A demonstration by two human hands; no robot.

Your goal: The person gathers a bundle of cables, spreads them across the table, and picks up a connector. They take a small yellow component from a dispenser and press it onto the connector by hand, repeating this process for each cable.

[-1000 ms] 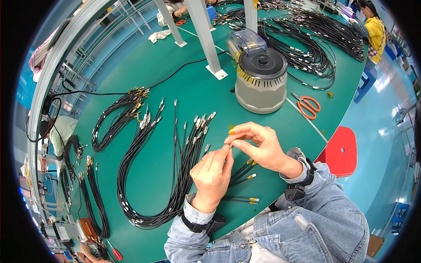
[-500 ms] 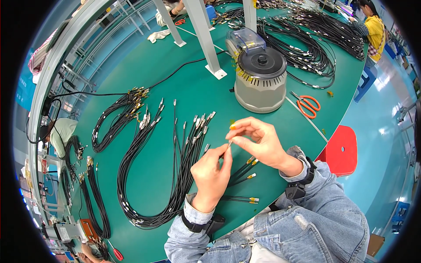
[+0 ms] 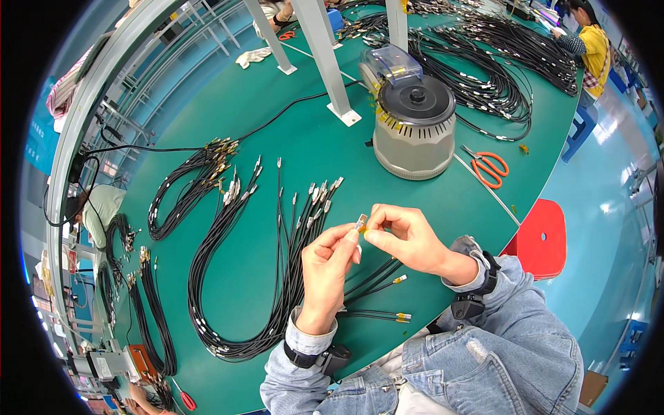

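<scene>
Pinching a small silvery connector (image 3: 361,220) between thumb and forefinger, the left hand (image 3: 328,263) holds it tip up at the dial's centre, twelve pointing away from the body. From about three o'clock the right hand (image 3: 407,241) meets it, thumb and forefinger seemingly closed on a scrap of yellow tape (image 3: 364,230) at the connector's base; its remaining fingers are curled. The connector looks light and rigid, smooth enough to twist in a loose pinch; the tape seems thin, limp and clingy, best taken by one edge. Any lead behind is hidden by the left hand. A firm hold just below the metal should spare the tip. Springy black cables (image 3: 196,290) loop toward eight o'clock, tape-wrapped ends (image 3: 403,318) lie at five, a tape dispenser (image 3: 415,142) stands at one and orange-handled scissors (image 3: 490,171) rest at two.
</scene>
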